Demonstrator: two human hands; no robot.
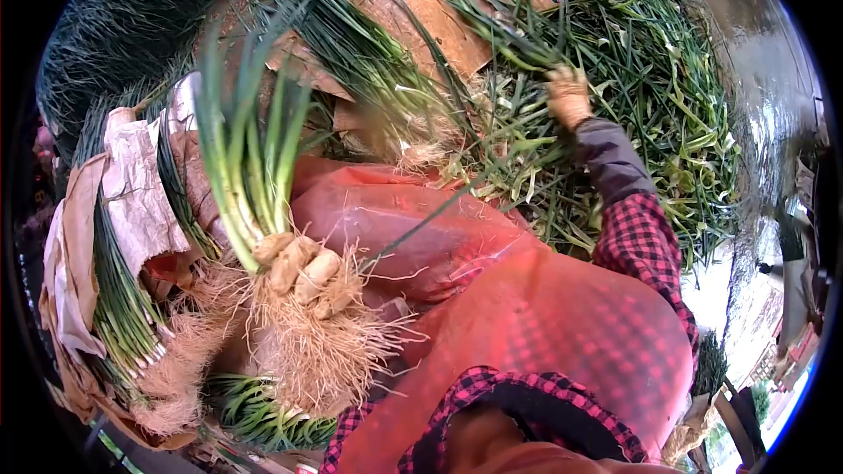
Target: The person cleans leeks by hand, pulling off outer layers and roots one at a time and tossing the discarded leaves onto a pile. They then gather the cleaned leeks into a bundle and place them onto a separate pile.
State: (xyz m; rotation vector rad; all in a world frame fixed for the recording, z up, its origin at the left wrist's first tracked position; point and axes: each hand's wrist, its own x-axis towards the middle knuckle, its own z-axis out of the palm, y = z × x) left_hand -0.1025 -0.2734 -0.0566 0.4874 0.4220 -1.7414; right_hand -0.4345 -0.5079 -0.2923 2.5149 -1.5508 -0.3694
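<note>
My left hand, in a pale glove, is closed around a bunch of green onions just above its bushy roots. The leaves point up and away, blurred at their tips, and the tan roots hang toward my lap. My right hand, also gloved, reaches out to the far right, closed at the ends of some loose green onion leaves. Its fingertips are partly hidden among the greenery. Beneath it spreads a heap of stripped leaves.
More green onions lie on brown paper ahead. Paper-wrapped bundles stand at the left, with a dark green mass of leaves behind. A red translucent apron covers my lap. Wet ground borders the heap.
</note>
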